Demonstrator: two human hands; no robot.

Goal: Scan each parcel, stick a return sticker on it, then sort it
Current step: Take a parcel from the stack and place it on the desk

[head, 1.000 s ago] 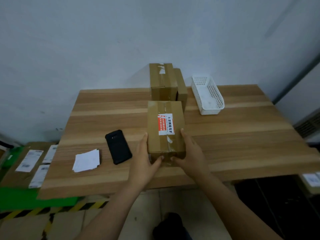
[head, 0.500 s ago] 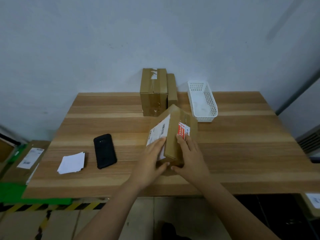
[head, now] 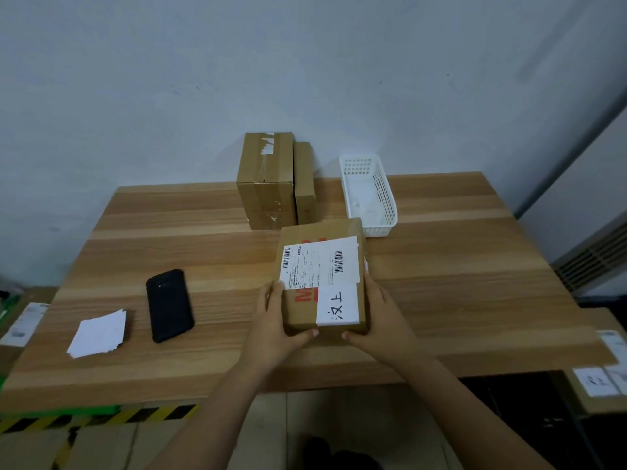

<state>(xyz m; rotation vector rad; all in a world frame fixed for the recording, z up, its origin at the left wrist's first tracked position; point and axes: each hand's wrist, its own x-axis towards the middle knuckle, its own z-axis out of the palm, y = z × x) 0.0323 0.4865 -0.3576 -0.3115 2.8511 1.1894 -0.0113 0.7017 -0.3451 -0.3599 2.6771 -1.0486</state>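
Matt brown cardboard parcel (head: pixel 324 266) with a paper label (head: pixel 319 262) – on a smooth wood-grain table (head: pixel 458 266); white perforated plastic basket (head: pixel 369 195) – black matt device (head: pixel 169 305).

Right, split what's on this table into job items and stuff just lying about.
Job:
brown cardboard parcel with white barcode label, held by left hand and right hand
black handheld device, likely the scanner
small stack of white paper slips, likely stickers
two brown cardboard boxes by the wall

Lying about:
white perforated plastic basket, probably
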